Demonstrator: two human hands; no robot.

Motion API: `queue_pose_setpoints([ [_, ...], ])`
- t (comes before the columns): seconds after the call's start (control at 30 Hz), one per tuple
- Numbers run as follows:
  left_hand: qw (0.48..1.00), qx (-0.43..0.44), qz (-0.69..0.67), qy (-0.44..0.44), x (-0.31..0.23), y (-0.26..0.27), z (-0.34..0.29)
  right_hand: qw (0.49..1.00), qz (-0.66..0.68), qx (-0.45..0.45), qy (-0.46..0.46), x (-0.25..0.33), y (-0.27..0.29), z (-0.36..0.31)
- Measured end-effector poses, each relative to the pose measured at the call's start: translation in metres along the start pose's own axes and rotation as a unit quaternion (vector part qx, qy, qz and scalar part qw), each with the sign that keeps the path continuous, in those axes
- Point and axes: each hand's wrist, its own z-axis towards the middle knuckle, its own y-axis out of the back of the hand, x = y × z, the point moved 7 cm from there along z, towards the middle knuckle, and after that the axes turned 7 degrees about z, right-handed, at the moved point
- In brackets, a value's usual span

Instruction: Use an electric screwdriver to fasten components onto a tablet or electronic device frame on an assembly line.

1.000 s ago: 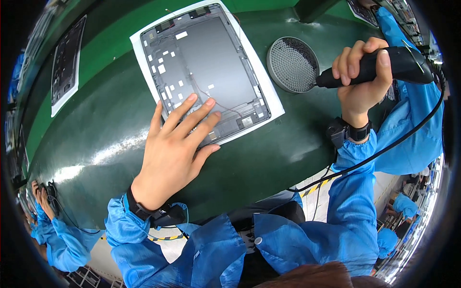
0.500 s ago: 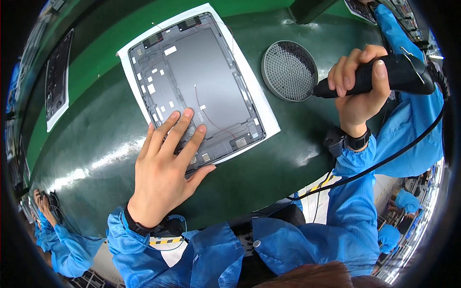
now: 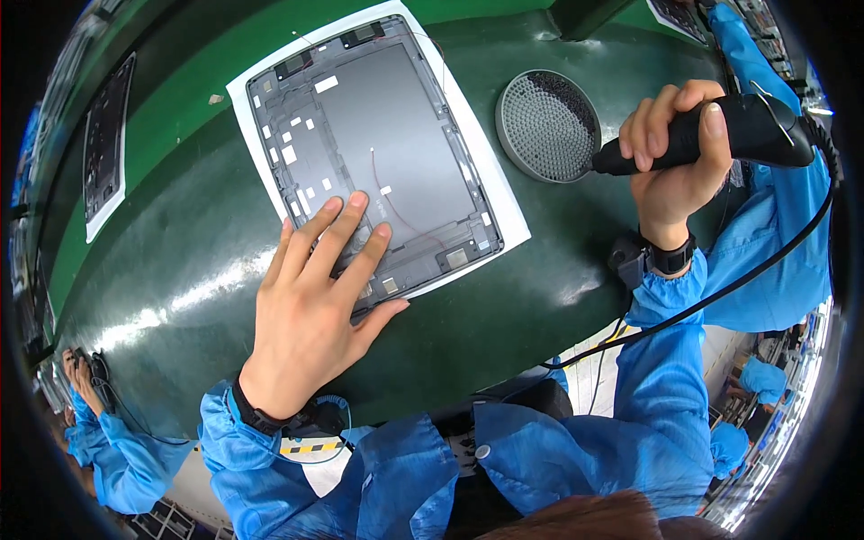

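Observation:
My left hand lies open, its fingers spread over the near left part of a dark grey tablet housing. Thin wires and small white pads show on the housing, which rests on a white sheet. A black electric screwdriver is gripped in my right hand, fingers wrapped round its body. Its tip points left at the near right rim of a round grey screw tray full of small holes. Dark small pieces fill the tray's far right part; whether the tip touches the rim I cannot tell.
A black cable runs from the screwdriver's rear down past my right forearm. Another dark panel on a white sheet lies at the far left. Co-workers in blue sleeves are at the lower left and right. A dark post stands behind the tray.
The housing, the tray and my left hand appear slightly farther right and up in the picture. A small beige bit now shows beside the sheet's far left corner. My grip on the screwdriver is unchanged.

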Motion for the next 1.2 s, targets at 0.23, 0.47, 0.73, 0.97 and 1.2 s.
queue_pose_setpoints([
  [0.23,0.999,-0.026,0.004,0.019,0.003,-0.002,0.003,0.997,0.057,0.047,0.003,0.017,-0.02,0.0],
  [0.47,0.997,-0.073,0.003,-0.008,-0.006,-0.002,0.02,0.984,0.111,0.132,-0.054,0.007,-0.079,-0.023],
  [0.73,0.994,-0.104,-0.01,-0.021,-0.009,-0.007,0.026,0.985,0.072,0.137,-0.071,-0.014,-0.083,-0.033],
  [0.97,0.994,-0.104,-0.006,-0.02,-0.003,-0.009,0.024,0.984,0.081,0.141,-0.07,-0.017,-0.086,-0.032],
  [1.2,0.995,-0.099,0.003,-0.017,-0.007,-0.013,0.031,0.98,0.085,0.177,-0.024,-0.015,-0.081,-0.042],
])
